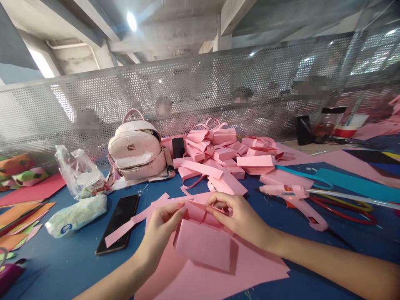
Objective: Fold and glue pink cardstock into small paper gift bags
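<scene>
A folded pink foam piece (204,243) hangs between my two hands, tilted above large pink sheets (250,273) on the blue table. Its upper left corner is pinched by my left hand (164,227), thumb against fingers. My right hand (239,216) grips the upper right part of the same piece, its fingers closed on the edge. Just beyond my hands lie pink strips and a heap of folded pink pieces (225,154). One thin pink strip (125,229) crosses a black phone (133,208) left of my left hand.
Right of my right hand lies a pink glue gun (300,200) near blue foam strips (353,181). A pale backpack (137,152), plastic bag (83,175) and tissue pack (78,214) are at the left. Behind stands a perforated metal screen (193,83), people beyond it.
</scene>
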The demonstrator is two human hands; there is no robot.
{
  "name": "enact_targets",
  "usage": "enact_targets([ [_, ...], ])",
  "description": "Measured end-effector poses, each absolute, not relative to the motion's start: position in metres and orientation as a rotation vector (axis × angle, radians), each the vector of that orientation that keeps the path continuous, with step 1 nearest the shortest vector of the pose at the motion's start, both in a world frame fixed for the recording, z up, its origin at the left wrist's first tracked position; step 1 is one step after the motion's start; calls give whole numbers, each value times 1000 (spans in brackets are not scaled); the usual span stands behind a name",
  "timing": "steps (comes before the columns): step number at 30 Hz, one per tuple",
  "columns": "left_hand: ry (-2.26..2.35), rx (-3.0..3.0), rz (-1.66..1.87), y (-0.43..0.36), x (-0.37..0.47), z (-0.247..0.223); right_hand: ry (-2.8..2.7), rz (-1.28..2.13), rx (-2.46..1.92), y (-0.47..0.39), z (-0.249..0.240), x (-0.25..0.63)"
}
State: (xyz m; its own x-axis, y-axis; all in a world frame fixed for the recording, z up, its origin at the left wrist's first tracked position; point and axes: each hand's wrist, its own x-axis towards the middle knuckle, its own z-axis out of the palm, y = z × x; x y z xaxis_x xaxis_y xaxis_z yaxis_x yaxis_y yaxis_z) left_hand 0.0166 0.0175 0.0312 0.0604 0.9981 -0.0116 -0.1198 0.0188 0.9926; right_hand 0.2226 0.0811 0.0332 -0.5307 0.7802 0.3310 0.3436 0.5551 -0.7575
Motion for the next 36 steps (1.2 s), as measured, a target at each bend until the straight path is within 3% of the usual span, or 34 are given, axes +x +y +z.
enact_targets([
  [19, 998, 1318, 1020, 24, 6, 53, -2203, 755, -751, 74, 53, 226],
  [22, 1008, 1324, 947, 31, -6, 66, -2223, 987, -758, 70, 70, 229],
  [26, 1010, 1230, 705, 42, -24, 80, -2219, 1644, -704, 62, 84, 230],
  [31, 1013, 1111, 607, 51, -32, 85, -2161, 1984, -686, 51, 61, 227],
  [36, 1031, 1170, 613, 57, -34, 86, -2088, 2409, -397, 41, 40, 225],
])
